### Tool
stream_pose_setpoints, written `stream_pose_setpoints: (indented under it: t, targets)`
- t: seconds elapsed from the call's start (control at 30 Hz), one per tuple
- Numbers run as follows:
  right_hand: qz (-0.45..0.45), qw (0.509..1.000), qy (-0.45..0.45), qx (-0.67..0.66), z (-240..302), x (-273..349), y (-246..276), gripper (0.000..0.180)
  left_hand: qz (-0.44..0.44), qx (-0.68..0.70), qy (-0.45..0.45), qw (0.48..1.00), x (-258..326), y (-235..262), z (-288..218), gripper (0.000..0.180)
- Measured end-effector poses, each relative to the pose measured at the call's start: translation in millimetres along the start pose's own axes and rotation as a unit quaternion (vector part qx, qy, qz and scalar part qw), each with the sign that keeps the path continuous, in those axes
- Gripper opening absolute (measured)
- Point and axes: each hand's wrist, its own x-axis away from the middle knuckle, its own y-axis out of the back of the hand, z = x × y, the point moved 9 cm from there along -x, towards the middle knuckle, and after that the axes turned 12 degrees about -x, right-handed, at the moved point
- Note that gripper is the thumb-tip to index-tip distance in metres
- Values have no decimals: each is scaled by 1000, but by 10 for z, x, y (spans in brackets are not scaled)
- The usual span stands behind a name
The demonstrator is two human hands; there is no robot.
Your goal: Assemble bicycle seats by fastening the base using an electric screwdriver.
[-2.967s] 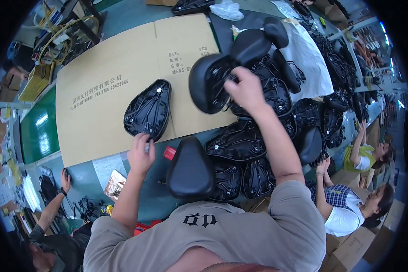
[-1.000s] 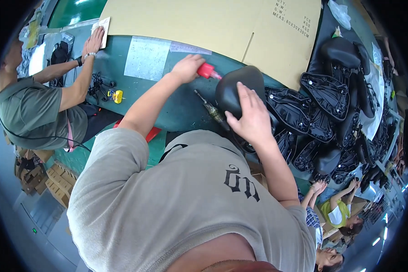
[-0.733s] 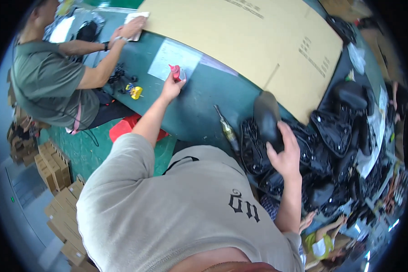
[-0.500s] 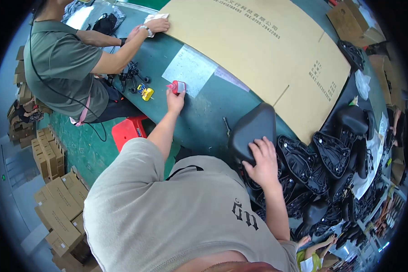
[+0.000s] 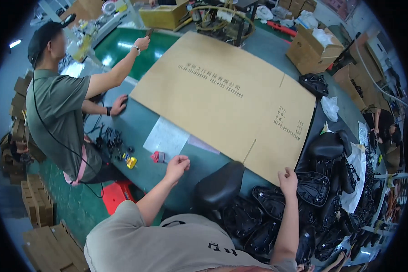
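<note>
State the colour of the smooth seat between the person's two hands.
The smooth seat is plain black; it shows best in the head view.

The saddle [image 5: 220, 185] looks smooth, the sheet [image 5: 254, 120] matt cardboard, the bag [image 5: 330, 108] crinkled plastic

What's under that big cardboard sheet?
The cardboard sheet lies on the blue-green tabletop; a white paper and a lilac strip meet its near edge. Whether they continue underneath is hidden, as is anything else there.
</note>
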Motion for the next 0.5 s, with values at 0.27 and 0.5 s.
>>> stream_pose_setpoints:
  t: [0.27,0.5]
  targets:
    - [-35,977,-151,148,-788,-952,54,47,12,129,291,948,-1388,-495,220,68]
    - [-5,981,-115,159,-831,-1105,68,36,16,171,273,947,-1608,-1048,65,48]
